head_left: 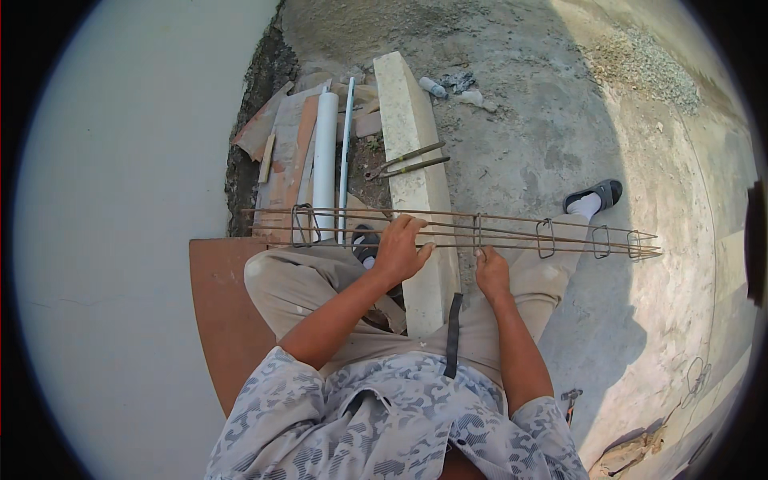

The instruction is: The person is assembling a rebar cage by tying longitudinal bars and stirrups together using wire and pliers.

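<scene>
A long, narrow rebar cage (516, 230) lies crosswise over my lap, its thin rusty rods running from the left wall side to the right. Square wire stirrups ring the rods, one (546, 238) right of my hands and another (302, 225) near the left end. My left hand (400, 250) is closed around the rods near the middle, thumb below and fingers above. Just right of it, my right hand (492, 270) pinches the lower edge of a stirrup (478, 228) at the nearest rod. Long-handled pincers (412, 158) rest across a concrete beam (408, 104) ahead.
A white pipe (325, 144) and a thin light-blue pipe (346, 152) lie left of the beam on boards. A brown panel (228, 312) stands by the pale wall (136, 200). A plastic bottle (433, 86) lies beyond, gravel (644, 68) far right, a hammer (570, 400) near right.
</scene>
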Motion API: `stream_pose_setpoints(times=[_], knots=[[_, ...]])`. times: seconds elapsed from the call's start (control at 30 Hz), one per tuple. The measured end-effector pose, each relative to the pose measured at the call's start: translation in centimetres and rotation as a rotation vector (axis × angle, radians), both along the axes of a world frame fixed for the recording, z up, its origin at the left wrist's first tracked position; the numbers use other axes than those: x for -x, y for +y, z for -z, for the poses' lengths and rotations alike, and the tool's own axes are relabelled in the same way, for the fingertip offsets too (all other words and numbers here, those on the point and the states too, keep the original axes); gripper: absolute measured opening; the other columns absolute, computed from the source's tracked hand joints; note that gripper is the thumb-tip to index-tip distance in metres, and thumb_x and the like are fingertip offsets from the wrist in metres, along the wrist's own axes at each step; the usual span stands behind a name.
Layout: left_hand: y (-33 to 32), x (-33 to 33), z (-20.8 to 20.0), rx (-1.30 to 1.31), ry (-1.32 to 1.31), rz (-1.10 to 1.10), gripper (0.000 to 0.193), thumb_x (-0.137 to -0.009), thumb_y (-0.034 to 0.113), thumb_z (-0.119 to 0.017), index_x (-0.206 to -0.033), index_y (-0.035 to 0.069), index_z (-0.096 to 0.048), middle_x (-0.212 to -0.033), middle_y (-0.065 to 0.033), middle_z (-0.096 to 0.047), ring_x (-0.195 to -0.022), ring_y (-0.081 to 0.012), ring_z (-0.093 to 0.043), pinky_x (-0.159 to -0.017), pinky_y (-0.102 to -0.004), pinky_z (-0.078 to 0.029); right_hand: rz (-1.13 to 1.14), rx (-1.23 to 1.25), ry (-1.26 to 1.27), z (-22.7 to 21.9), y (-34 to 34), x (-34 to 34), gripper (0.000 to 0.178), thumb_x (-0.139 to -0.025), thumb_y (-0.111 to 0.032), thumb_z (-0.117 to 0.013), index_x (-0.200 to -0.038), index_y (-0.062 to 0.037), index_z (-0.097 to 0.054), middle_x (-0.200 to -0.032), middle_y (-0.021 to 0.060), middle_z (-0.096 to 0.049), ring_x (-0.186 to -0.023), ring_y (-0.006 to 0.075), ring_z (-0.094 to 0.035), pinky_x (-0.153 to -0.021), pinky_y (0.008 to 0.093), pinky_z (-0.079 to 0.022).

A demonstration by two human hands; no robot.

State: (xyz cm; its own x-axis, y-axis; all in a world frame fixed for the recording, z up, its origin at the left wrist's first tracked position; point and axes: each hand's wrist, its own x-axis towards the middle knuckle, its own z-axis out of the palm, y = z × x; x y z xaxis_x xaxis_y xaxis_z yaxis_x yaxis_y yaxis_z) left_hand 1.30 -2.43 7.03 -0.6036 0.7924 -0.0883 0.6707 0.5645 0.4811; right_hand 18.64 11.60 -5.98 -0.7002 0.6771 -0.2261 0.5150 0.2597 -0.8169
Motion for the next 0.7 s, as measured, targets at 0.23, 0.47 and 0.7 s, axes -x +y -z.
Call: stream_pose_setpoints(times=[0.23, 0.47, 0.7], knots=[[-7.0, 2.7, -0.9, 0.04, -0.052, -0.189, 0.041, -0.077, 0.018, -0.079, -0.112, 0.001, -0.066, -0.11, -0.019, -0.063, -0.105, -0.0394, -0.061, -0.093, -0.0464, -0.049, -0.024, -0.004, -0.027, 0.5, 0.2, -0.2, 0.025, -0.096, -0.024, -0.063, -0.096, 0.0013, -0.064, -0.092, 0.027, -0.069, -0.089, 0.0476, -0.065, -0.078, 0.0527, -0.051], [-7.5, 1.4, -0.6, 0.041, -0.017, -0.103, 0.038, -0.079, 0.018, -0.078, -0.111, 0.0, -0.067, -0.11, -0.0186, -0.065, -0.106, -0.0381, -0.061, -0.095, -0.0449, -0.048, -0.006, -0.027, -0.11, -0.3, 0.4, -2.2, 0.03, -0.094, -0.027, -0.067, -0.104, 0.0012, -0.065, -0.089, 0.0259, -0.07, -0.086, 0.0448, -0.067, -0.078, 0.05, -0.053], [-12.0, 3.1, -7.2, -0.222, -0.079, -0.25, 0.037, -0.085, 0.021, -0.076, -0.116, 0.002, -0.068, -0.109, -0.0185, -0.069, -0.106, -0.0308, -0.067, -0.092, -0.0458, -0.051, 0.063, -0.014, -0.112, 0.9, 2.2, -8.2, 0.017, -0.094, -0.018, -0.069, -0.103, -0.0031, -0.067, -0.085, 0.0179, -0.073, -0.077, 0.0313, -0.073, -0.075, 0.0445, -0.057]])
